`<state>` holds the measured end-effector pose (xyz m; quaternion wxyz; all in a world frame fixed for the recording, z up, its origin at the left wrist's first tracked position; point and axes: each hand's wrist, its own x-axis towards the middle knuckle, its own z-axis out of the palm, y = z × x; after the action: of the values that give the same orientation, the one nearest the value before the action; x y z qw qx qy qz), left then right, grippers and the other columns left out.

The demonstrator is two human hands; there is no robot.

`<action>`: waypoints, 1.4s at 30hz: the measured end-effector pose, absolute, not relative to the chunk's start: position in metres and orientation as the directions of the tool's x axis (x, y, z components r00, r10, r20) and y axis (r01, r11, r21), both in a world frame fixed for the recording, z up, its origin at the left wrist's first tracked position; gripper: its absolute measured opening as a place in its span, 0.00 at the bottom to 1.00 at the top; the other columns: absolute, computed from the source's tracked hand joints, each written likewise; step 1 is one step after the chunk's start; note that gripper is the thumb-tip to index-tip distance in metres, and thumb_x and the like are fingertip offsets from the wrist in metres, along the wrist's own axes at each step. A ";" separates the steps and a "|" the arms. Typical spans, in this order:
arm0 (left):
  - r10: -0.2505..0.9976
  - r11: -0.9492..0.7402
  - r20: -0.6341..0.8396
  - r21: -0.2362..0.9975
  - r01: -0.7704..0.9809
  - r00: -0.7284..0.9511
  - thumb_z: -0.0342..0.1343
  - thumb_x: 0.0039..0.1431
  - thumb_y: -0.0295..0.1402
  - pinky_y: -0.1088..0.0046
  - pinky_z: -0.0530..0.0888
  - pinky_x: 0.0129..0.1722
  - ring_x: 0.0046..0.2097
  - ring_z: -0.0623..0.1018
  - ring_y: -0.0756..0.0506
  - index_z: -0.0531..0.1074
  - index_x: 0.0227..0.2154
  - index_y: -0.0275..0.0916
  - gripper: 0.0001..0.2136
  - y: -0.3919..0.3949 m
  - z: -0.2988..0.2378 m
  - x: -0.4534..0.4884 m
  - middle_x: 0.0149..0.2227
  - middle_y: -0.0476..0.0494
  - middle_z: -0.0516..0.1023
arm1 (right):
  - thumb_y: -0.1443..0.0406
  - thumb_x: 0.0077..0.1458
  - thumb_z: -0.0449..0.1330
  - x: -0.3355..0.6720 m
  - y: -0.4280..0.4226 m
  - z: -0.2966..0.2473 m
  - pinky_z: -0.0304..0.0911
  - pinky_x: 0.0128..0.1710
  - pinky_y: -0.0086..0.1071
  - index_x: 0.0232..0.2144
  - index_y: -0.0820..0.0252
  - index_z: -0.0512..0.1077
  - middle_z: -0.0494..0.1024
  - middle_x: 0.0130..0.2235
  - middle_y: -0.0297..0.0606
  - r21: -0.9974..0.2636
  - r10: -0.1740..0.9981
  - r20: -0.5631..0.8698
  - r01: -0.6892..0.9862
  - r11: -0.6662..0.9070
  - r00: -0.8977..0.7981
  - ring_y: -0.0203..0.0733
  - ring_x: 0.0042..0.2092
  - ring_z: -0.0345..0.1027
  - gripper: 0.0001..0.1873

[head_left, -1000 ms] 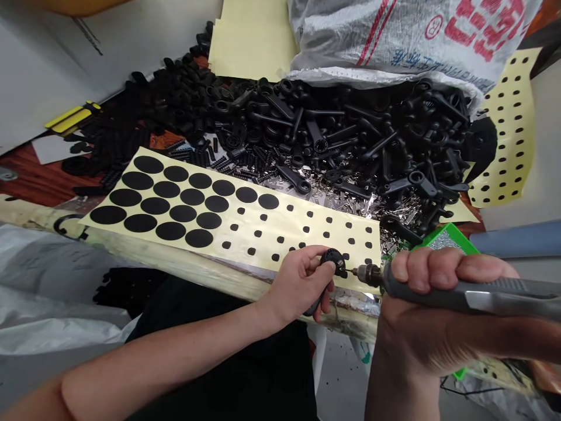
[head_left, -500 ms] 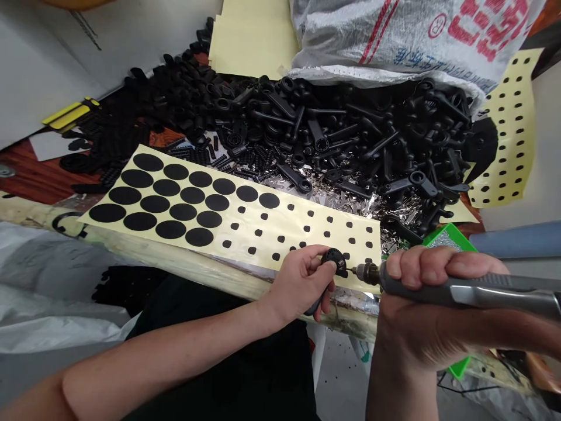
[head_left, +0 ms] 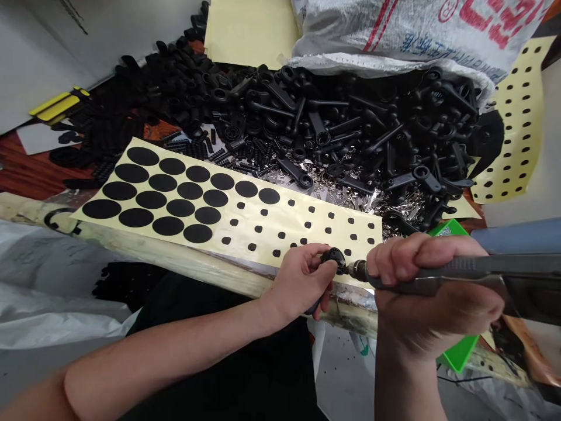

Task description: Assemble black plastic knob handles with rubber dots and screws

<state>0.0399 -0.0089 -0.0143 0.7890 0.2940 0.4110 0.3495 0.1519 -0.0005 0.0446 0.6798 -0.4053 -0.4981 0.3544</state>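
My left hand [head_left: 302, 278] is closed around a black plastic handle part [head_left: 333, 257], its round end held between thumb and fingers and its arm pointing down beneath the palm. My right hand [head_left: 425, 275] wraps round a grey electric screwdriver [head_left: 464, 270], which lies almost level. The tip of its chuck [head_left: 359, 270] meets the right side of the round end; the screw, if any, is too small to make out. Below both hands lies a pale yellow sticker sheet [head_left: 289, 219] with large black discs on its left half and small black dots on its right.
Behind the sheet is a heap of black plastic parts [head_left: 315, 117] with scattered small metal clips [head_left: 337, 166]. A white woven sack [head_left: 350, 35] rests on the heap. A green tray [head_left: 451, 227] sits at right, a yellow-handled tool [head_left: 59, 108] at far left.
The screwdriver and my right hand have moved slightly left, bringing the chuck closer to the black part. My left hand keeps its hold. The view has shifted a little.
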 end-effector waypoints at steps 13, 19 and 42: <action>0.811 0.527 -0.411 0.823 -0.214 0.416 0.55 0.55 0.38 0.81 0.63 0.09 0.12 0.64 0.54 0.68 0.34 0.36 0.10 -0.010 -0.014 0.038 0.15 0.57 0.65 | 0.39 0.37 0.64 0.150 -0.001 0.037 0.52 0.14 0.25 0.23 0.57 0.63 0.59 0.18 0.21 -0.897 0.820 0.371 -0.059 0.438 0.436 0.27 0.16 0.52 0.29; 0.802 0.504 -0.420 0.858 -0.102 0.425 0.54 0.56 0.40 0.82 0.62 0.10 0.15 0.66 0.53 0.68 0.42 0.34 0.15 -0.008 -0.011 0.036 0.17 0.55 0.67 | 0.39 0.41 0.61 0.222 -0.019 0.050 0.54 0.16 0.27 0.23 0.56 0.65 0.59 0.17 0.23 -0.785 0.526 0.607 0.344 0.516 0.596 0.29 0.17 0.54 0.28; 0.878 0.357 -0.329 0.934 -0.016 0.348 0.54 0.57 0.42 0.78 0.64 0.17 0.15 0.64 0.54 0.71 0.44 0.35 0.17 -0.015 -0.017 0.039 0.17 0.55 0.66 | 0.46 0.42 0.66 0.267 -0.023 0.021 0.53 0.17 0.29 0.22 0.60 0.65 0.62 0.18 0.25 -0.824 0.479 0.546 0.336 0.456 0.688 0.30 0.18 0.56 0.25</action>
<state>0.0395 -0.0148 -0.0174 0.6786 0.4618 0.4666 0.3293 0.2666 -0.0230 0.0209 0.7577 -0.5193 -0.3924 0.0472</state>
